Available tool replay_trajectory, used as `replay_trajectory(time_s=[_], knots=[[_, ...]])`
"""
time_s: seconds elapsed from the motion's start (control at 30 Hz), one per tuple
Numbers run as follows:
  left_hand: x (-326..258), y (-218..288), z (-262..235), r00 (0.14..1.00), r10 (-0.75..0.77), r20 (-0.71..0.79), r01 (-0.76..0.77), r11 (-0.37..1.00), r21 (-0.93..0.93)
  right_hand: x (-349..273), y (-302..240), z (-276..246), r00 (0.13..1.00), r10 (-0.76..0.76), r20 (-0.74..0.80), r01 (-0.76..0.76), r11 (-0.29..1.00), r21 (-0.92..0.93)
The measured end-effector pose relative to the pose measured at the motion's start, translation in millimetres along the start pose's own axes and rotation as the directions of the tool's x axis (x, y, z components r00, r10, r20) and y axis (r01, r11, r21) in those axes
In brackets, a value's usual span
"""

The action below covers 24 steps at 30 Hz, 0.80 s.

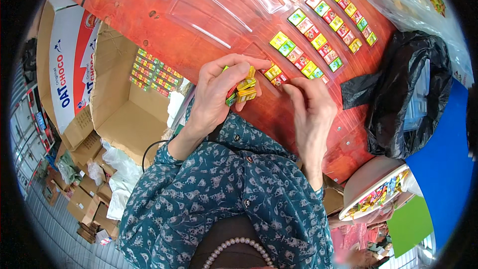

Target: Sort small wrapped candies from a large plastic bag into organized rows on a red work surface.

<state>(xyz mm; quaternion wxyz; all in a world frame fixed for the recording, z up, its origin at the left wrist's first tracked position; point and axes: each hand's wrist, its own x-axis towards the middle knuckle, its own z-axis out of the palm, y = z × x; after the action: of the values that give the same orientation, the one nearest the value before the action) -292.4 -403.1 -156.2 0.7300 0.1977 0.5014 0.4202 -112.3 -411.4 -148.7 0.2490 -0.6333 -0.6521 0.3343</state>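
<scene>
My left hand [211, 87] is closed round a handful of small wrapped sweets [246, 92], yellow, green and red. Its index finger reaches over the near end of a clear plastic tray. In that tray lie a few sweets [273, 72] in a short row. My right hand [314, 107] is at the row's lower end, thumb and fingertips drawn together beside a red sweet [281, 80]; whether anything is between them is hidden. To the right, filled clear trays [298, 58] hold rows of yellow, green, red and white sweets.
Clear trays [204, 22] lie across the far side of the red table [144, 25]. At left stands an open cardboard box [137, 124] with blocks of sweets inside. Right are a black plastic bag [393, 94] and a white tub [356, 201] of sweets.
</scene>
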Motion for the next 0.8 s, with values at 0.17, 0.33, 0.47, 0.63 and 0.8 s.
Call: replay_trajectory(time_s=[0.17,0.33,0.47,0.63,0.8], knots=[[1.1,4.9,1.6,0.975,-0.21,0.073,0.222,0.933,-0.283,-7.0,7.6,-16.0,0.916,0.34,0.212,-0.385,0.604,0.697],[6.2,-11.5,-19.8,0.912,-0.296,0.283,0.404,0.762,-0.506,-8.5,6.2,-23.0,0.872,0.378,0.312,-0.464,0.433,0.773],[3.0,-8.8,-21.8,0.923,-0.275,0.269,0.376,0.789,-0.486,-12.3,7.4,-14.8,0.931,0.331,0.152,-0.342,0.65,0.679],[-2.9,3.0,-16.4,0.921,-0.347,0.178,0.39,0.803,-0.451,-11.3,-6.3,-10.4,0.921,0.338,0.195,-0.367,0.584,0.724],[-5.5,6.0,-14.6,0.913,-0.344,0.221,0.408,0.807,-0.427,-0.2,-22.0,-0.1,0.954,0.2,0.222,-0.298,0.656,0.693]])
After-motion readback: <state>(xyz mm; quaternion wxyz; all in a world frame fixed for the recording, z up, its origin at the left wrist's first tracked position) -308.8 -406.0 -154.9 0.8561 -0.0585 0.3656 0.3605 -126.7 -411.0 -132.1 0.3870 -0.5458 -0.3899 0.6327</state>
